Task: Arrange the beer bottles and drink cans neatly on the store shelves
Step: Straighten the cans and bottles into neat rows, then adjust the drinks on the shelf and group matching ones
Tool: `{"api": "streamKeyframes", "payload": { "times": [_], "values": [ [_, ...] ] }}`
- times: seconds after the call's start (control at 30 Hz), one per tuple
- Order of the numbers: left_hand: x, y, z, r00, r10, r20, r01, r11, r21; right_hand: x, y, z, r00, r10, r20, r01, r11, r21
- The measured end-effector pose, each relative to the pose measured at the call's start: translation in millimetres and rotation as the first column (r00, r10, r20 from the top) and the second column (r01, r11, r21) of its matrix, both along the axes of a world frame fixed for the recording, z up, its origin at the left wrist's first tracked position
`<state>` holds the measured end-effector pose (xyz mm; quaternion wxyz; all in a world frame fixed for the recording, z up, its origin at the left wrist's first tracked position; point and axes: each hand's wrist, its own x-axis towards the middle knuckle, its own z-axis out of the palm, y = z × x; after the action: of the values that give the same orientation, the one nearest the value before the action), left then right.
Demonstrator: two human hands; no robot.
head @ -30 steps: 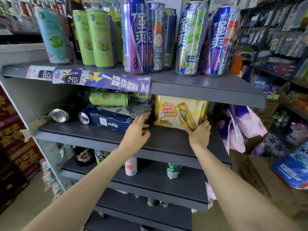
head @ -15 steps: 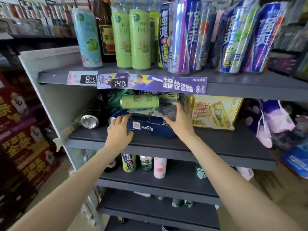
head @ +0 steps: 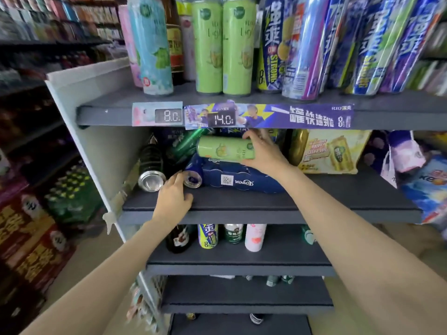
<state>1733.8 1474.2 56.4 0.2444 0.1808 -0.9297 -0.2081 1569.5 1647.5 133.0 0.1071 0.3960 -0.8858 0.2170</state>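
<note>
On the second shelf (head: 326, 197) a light green can (head: 222, 149) lies on its side on top of a dark blue multipack of cans (head: 232, 177). My right hand (head: 263, 154) grips the right end of that green can. My left hand (head: 174, 197) rests on the shelf with its fingertips touching the end of the blue pack, beside a dark can (head: 151, 165) lying with its silver base toward me. More green cans lie behind, partly hidden. A yellow beer pack (head: 331, 151) stands to the right.
The top shelf (head: 108, 112) carries upright tall cans: a pale blue one (head: 151, 44), two green ones (head: 225, 44) and several blue-purple ones (head: 312, 44). Bottles and cans (head: 232, 234) stand on the third shelf. Red and green crates (head: 36, 226) stand at the left, bags (head: 406, 151) at the right.
My right hand moved up from the blue pack and took hold of the green can. My left hand slid left to the pack's end. The view came closer and shifted left.
</note>
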Motion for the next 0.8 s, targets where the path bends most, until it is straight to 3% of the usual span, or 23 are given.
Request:
{"api": "streamKeyframes", "payload": {
  "times": [0.2,0.33,0.5,0.6,0.7,0.8],
  "values": [
    [5.7,3.6,-2.5,0.999,-0.036,-0.038,0.035,0.999,-0.020,34.0,21.8,-32.9,0.992,-0.002,0.129,0.062,0.882,-0.467],
    [29.5,1.7,14.8,0.966,-0.179,-0.185,0.136,0.965,-0.225,63.6,45.6,-42.9,0.988,0.050,0.144,0.037,0.839,-0.543],
    [55.0,0.1,48.6,0.885,-0.329,-0.331,0.176,0.892,-0.416,102.6,65.8,-13.7,0.969,0.246,0.015,-0.199,0.815,-0.545],
    [58.6,-0.7,79.9,0.821,-0.309,-0.480,0.101,0.906,-0.411,122.3,70.9,18.9,0.954,0.296,-0.041,-0.263,0.769,-0.582],
    [53.8,-3.1,115.2,0.768,-0.251,-0.589,0.032,0.934,-0.355,126.0,74.8,63.6,0.935,0.328,-0.135,-0.330,0.665,-0.670],
    [44.4,-6.7,146.1,0.752,-0.138,-0.644,-0.037,0.968,-0.250,126.4,65.4,112.1,0.920,0.381,-0.093,-0.307,0.551,-0.776]
  ]
}}
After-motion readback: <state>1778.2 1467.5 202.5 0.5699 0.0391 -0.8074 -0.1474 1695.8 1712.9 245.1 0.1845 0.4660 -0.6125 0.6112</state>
